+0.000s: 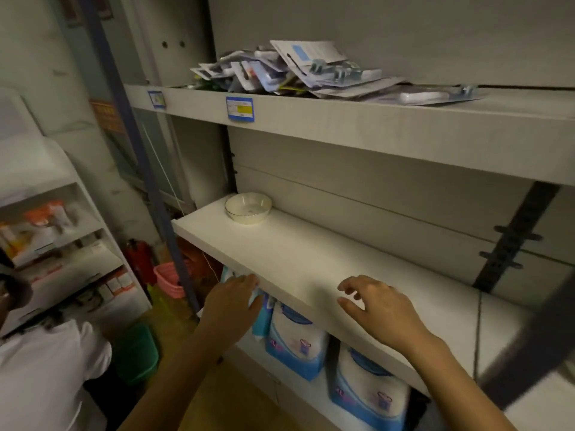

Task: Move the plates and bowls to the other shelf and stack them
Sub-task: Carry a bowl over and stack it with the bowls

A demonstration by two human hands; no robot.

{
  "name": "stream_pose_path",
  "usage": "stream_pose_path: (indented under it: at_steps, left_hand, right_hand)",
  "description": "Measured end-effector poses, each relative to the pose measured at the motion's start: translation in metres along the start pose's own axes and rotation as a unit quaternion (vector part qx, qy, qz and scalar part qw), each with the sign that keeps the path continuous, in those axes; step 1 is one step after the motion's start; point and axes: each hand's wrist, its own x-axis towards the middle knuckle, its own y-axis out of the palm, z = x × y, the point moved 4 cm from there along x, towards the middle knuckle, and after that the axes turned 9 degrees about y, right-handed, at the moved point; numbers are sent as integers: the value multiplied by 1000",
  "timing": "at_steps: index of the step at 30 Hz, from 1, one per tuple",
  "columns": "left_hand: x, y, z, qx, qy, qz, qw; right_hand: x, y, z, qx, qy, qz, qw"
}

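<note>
A single white bowl (248, 207) with a thin gold rim stands upright at the far left end of the middle shelf (311, 256), close to the back wall. My left hand (231, 301) hovers at the shelf's front edge, fingers apart, holding nothing. My right hand (378, 307) floats just above the shelf surface further right, fingers spread and empty. Both hands are well short of the bowl. No plates are in view.
The upper shelf (357, 126) carries a heap of blister-packed goods (298, 71). Blue and white bags (298, 337) stand below the middle shelf. A person in a white top (40, 368) is at the lower left beside a white rack (62, 244). A pink basket (169, 279) sits on the floor.
</note>
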Motion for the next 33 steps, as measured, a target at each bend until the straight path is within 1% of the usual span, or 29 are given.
stream_pose_path:
  at_steps: [11, 15, 18, 20, 23, 29, 33]
  left_hand:
    - [112, 24, 151, -41, -51, 56, 996]
    - [139, 33, 202, -40, -49, 78, 995]
    - [166, 42, 240, -47, -39, 94, 994]
    - [188, 47, 263, -50, -24, 114, 992]
    - [218, 50, 292, -45, -13, 145, 988]
    - [261, 55, 334, -58, 38, 169, 983]
    - [270, 64, 352, -78, 62, 168, 981]
  right_hand:
    - [157, 47, 54, -6, 29, 8, 1000]
    - [203, 68, 79, -13, 43, 14, 999]
    - [242, 89, 98, -15, 76, 28, 997]
    - [271, 105, 110, -17, 111, 27, 993]
    - [312, 126, 125, 2, 195, 41, 980]
    - [382, 162, 144, 65, 365, 81, 925]
    - [407, 176, 153, 102, 438, 92, 889]
